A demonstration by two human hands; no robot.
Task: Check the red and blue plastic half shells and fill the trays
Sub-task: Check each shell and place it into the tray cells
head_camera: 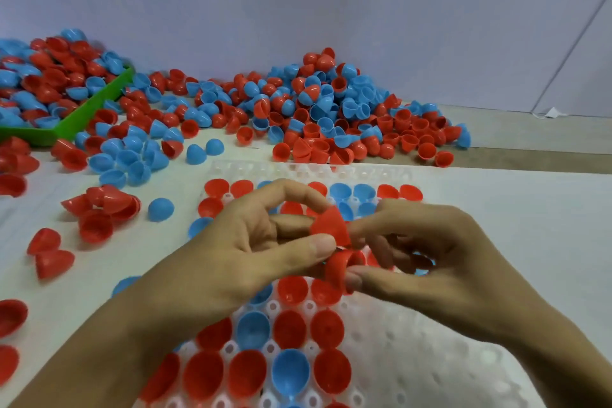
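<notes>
Above a white tray (414, 358) with round pockets, my left hand (241, 248) pinches a red half shell (331, 225) between thumb and forefinger. My right hand (430, 262) grips a second red half shell (344, 267) just below it, its open side turned to the right. The two shells touch or nearly touch. The tray holds several red and blue half shells, open side up, in its near and far rows; its right side shows bare pockets.
A big heap of red and blue shells (331, 109) lies at the back of the table. A green bin (82, 113) full of shells stands at the back left. Loose shells (102, 212) are scattered on the left. A wall rises behind.
</notes>
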